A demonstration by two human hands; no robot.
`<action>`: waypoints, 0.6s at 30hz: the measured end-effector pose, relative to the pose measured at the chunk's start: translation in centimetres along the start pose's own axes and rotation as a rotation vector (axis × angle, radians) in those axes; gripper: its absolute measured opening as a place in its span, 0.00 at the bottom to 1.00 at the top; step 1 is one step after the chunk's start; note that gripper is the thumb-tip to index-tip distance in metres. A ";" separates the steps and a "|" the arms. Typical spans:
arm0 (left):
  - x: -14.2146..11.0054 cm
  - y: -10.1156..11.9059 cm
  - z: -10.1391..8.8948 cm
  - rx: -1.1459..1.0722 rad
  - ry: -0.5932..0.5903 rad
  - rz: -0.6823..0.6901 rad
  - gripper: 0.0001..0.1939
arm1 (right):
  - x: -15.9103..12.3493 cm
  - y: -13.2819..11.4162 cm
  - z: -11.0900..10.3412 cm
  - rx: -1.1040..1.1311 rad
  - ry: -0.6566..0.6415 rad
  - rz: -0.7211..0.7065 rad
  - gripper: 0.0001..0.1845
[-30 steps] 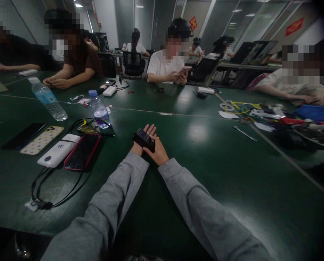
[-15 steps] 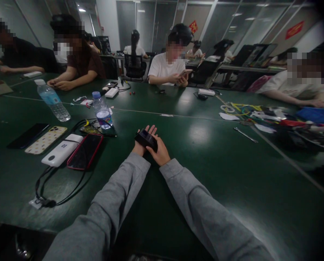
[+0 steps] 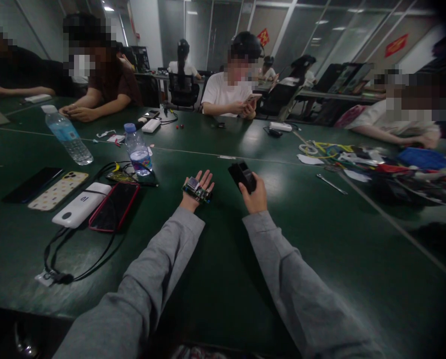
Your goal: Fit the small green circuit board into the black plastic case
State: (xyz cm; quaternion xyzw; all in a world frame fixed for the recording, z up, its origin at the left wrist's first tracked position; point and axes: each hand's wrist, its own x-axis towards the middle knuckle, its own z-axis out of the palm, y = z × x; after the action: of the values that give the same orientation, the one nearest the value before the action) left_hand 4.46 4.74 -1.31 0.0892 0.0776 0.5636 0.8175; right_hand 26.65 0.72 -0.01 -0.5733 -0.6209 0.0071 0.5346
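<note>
Circuit board (image 3: 197,191) on the left hand (image 3: 204,179), black casing (image 3: 242,177) in the right hand (image 3: 257,196)

The board lies outside the casing, with a gap between them, above the green table (image 3: 320,234); whether the casing holds anything cannot be made out. The left hand is palm up, fingers spread and straight, with the board resting on it. The right thumb and fingers grip the casing.

Two capped bottles stand at left, a white-capped bottle (image 3: 68,134) and a blue-capped bottle (image 3: 138,152); how full either is, I cannot tell. Counted near them: three phones, namely a dark phone (image 3: 34,184), a dotted phone (image 3: 58,190) and a red-edged phone (image 3: 114,207), plus one white power bank (image 3: 81,205). One wrench (image 3: 332,184) lies right of the hands, near one mixed heap of cables (image 3: 357,155)
</note>
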 end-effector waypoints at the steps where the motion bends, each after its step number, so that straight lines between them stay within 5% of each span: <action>1: 0.0 0.0 -0.1 -0.006 -0.002 -0.005 0.29 | -0.3 1.2 0.1 -0.062 -0.018 -0.006 0.36; 5: 0.1 0.1 -0.1 -0.016 -0.005 -0.006 0.27 | -1.4 3.9 0.5 -0.226 -0.032 0.005 0.34; 18: 0.7 0.1 -0.9 -0.030 -0.029 -0.007 0.25 | -1.9 3.1 0.9 -0.447 -0.232 -0.011 0.30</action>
State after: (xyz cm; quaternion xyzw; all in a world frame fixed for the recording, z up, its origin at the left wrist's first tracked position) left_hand 4.43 5.45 -2.21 0.0848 0.0575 0.5604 0.8218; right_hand 27.82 0.95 -3.55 -0.6692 -0.6673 -0.0673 0.3198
